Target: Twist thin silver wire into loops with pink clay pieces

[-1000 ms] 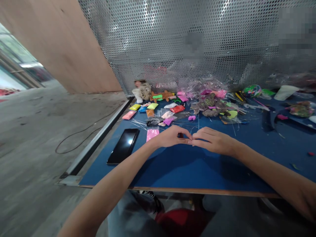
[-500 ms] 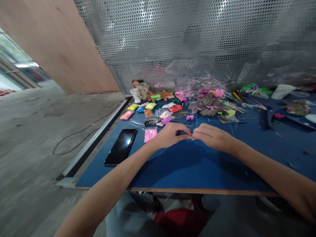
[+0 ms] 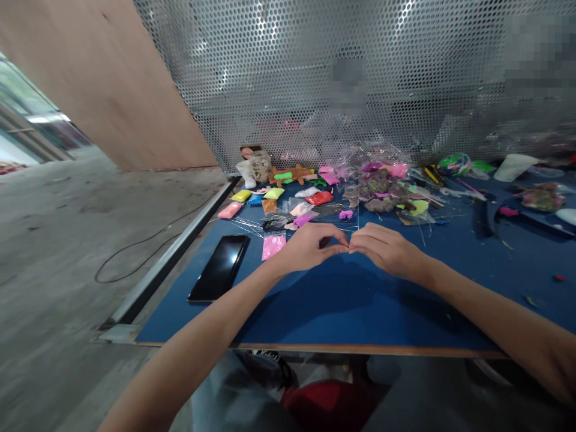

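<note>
My left hand (image 3: 312,246) and my right hand (image 3: 387,247) meet above the blue table (image 3: 315,318), fingertips pinched and touching each other. A thin, pale wire (image 3: 359,217) stands upright from the fingers of my right hand. Whatever my left thumb and forefinger pinch is too small and too covered to make out. Just beyond the hands lie a small purple clay lump (image 3: 346,214) and a spread of thin wires (image 3: 330,210). Beside my left wrist is a pink clay packet (image 3: 273,246).
A black phone (image 3: 219,268) lies left of my left forearm. Colourful clay packets (image 3: 320,198), a brownish clay heap (image 3: 380,189), a white cup (image 3: 514,167) and a multicoloured ball (image 3: 454,163) line the back, before a perforated metal panel (image 3: 288,72).
Both hands keep their pinch almost unmoved, with fingertips still together. The whole view has shifted very slightly.
</note>
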Tool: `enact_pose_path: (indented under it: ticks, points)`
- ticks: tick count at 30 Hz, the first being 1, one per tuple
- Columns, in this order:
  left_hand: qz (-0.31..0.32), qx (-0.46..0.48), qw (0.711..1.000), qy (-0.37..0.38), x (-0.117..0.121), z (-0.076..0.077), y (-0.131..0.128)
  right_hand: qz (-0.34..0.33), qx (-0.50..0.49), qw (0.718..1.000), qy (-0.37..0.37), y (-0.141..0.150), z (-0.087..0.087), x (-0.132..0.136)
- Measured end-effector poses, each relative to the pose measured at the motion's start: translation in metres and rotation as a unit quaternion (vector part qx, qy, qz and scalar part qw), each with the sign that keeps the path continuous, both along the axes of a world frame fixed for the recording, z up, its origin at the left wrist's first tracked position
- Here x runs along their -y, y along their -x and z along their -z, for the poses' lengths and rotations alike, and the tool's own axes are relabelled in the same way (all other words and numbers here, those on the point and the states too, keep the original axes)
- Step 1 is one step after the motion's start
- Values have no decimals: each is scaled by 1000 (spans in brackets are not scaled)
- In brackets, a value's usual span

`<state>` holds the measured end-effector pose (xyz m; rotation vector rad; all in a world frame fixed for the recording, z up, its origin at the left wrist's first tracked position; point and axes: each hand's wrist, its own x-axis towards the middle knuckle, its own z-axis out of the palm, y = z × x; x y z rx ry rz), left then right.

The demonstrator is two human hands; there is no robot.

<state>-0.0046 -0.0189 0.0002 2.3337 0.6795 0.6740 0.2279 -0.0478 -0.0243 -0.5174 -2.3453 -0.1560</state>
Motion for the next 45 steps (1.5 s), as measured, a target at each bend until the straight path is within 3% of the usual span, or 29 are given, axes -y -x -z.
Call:
enact_pose_path:
  ticks: [14, 19, 22, 25, 29, 32, 38, 45]
  points:
    - [6, 20, 1000, -20, 1, 7, -1, -22, -29, 999, 9, 1, 1, -2]
    - [9, 16, 1000, -18, 3, 3, -1, -3, -56, 996, 70, -3, 3, -5]
    - [-11, 3, 997, -81, 3, 2, -2, 34, -121, 985, 119, -5, 6, -8]
    - [-70, -11, 982, -172, 0, 6, -2, 58, -196, 958, 203, -4, 12, -13]
    - [-101, -45, 975, -191, -5, 11, -2, 75, -209, 941, 254, -1, 18, -18]
    - [-105, -60, 980, -156, -6, 11, -2, 98, -201, 946, 235, 0, 19, -19]
    - [-87, -58, 986, -126, -2, 8, -5, 125, -146, 973, 129, 1, 14, -15]
    - [-105, -104, 978, -149, -1, 12, -7, 98, -85, 984, 120, 1, 14, -19]
